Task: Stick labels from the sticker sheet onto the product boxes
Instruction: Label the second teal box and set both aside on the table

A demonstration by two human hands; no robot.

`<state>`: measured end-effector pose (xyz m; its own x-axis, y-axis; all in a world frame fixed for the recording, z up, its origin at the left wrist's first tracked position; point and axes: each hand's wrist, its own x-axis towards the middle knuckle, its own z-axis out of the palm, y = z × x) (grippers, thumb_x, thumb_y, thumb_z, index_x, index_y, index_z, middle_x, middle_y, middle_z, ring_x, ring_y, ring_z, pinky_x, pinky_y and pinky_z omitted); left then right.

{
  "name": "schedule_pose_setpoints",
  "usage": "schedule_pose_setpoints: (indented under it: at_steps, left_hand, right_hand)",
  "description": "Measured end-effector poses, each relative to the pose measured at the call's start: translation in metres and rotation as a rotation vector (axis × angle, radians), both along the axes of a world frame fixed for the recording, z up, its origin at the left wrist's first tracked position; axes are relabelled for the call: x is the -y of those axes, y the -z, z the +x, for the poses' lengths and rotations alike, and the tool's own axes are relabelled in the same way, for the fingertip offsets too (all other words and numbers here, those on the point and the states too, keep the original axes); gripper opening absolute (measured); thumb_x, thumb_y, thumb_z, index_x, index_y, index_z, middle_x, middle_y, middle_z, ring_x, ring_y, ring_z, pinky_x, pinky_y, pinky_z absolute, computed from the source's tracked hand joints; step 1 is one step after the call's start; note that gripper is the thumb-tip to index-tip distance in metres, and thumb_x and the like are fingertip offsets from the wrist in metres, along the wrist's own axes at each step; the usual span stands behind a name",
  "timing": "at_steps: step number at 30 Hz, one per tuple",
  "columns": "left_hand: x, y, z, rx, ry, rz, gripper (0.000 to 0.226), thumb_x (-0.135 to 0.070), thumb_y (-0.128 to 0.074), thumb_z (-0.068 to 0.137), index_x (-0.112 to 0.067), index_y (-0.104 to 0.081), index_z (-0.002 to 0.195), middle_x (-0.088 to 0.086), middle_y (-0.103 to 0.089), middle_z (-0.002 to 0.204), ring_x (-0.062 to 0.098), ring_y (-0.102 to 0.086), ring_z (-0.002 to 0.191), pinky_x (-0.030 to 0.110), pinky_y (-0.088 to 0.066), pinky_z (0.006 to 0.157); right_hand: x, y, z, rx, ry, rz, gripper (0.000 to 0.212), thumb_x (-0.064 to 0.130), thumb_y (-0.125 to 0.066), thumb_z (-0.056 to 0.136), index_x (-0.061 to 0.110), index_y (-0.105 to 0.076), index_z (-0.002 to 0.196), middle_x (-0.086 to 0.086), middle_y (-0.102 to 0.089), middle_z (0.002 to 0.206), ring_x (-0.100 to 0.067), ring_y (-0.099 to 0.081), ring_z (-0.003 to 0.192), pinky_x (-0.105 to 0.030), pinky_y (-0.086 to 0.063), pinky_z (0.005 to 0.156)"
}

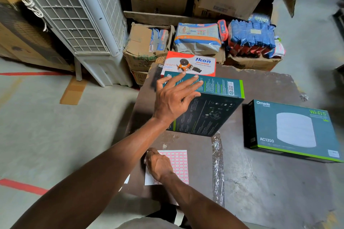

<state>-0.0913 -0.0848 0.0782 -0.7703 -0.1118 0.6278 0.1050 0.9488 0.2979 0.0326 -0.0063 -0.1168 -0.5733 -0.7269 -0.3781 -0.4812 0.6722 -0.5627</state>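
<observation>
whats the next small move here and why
Probably the right hand should peel one label off the sticker sheet. It already rests on the sheet's upper left corner, fingers curled there, though whether a label is lifted can't be seen. The left hand lies with straight fingers on the tilted teal box, steadying it, so that box looks ready for a label.

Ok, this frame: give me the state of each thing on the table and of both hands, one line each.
Tilted box: propped on edge, leaning, steadied by the left hand.
Flat box: lying face up, untouched.
Sticker sheet: flat on the table, partly covered by the right hand.
Ikon box: lying behind the tilted box.
Left hand: fingers spread straight on the tilted box.
Right hand: fingers curled on the sheet's corner; grip unclear.
</observation>
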Motion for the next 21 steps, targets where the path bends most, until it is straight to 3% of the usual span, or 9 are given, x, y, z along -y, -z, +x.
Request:
schedule_pose_setpoints:
  at_steps: [2,5,7,10,21]
  left_hand:
    - [-0.001,-0.001,0.001,0.008,0.008,0.008,0.036,-0.043,-0.068,0.093,-0.032,-0.070,0.127,-0.010,-0.066,0.133,0.022,-0.058,0.131,0.038,-0.029,0.101]
    - [-0.002,-0.001,0.003,-0.003,0.015,0.021,0.035,-0.042,-0.068,0.094,-0.033,-0.070,0.127,-0.011,-0.066,0.132,0.022,-0.057,0.131,0.039,-0.030,0.101]
    - [-0.002,0.000,0.004,-0.015,0.012,0.033,0.034,-0.041,-0.069,0.093,-0.034,-0.071,0.126,-0.011,-0.067,0.131,0.021,-0.057,0.131,0.040,-0.032,0.100]
    - [-0.004,0.000,0.003,-0.034,0.007,0.055,0.032,-0.042,-0.072,0.092,-0.035,-0.072,0.123,-0.013,-0.067,0.130,0.019,-0.058,0.130,0.040,-0.033,0.101]
    - [-0.003,0.000,0.001,0.023,-0.002,0.041,0.032,-0.038,-0.067,0.096,-0.035,-0.069,0.128,-0.012,-0.066,0.132,0.018,-0.055,0.133,0.039,-0.030,0.102]
  right_hand:
    - [-0.012,-0.007,-0.001,0.094,0.171,-0.121,0.030,0.035,-0.046,0.100,0.021,-0.056,0.124,-0.002,-0.062,0.126,-0.028,-0.066,0.100,-0.044,-0.056,0.094]
    - [-0.034,-0.024,-0.012,0.263,0.430,-0.319,0.015,0.036,-0.054,0.099,0.028,-0.067,0.102,0.013,-0.063,0.114,-0.010,-0.063,0.096,-0.041,-0.057,0.091]
    - [-0.052,-0.048,-0.025,0.389,0.573,-0.422,0.008,0.030,-0.064,0.097,0.028,-0.071,0.093,0.013,-0.068,0.104,-0.007,-0.065,0.094,-0.043,-0.057,0.091]
    - [-0.081,-0.093,-0.045,0.451,0.685,-0.547,0.002,0.027,-0.074,0.092,0.026,-0.073,0.092,0.012,-0.072,0.098,-0.005,-0.065,0.091,-0.036,-0.057,0.086]
    - [-0.122,-0.222,-0.105,-0.004,0.680,-0.826,0.009,0.028,-0.070,0.097,0.019,-0.070,0.098,0.003,-0.068,0.089,-0.008,-0.058,0.074,-0.022,-0.049,0.065]
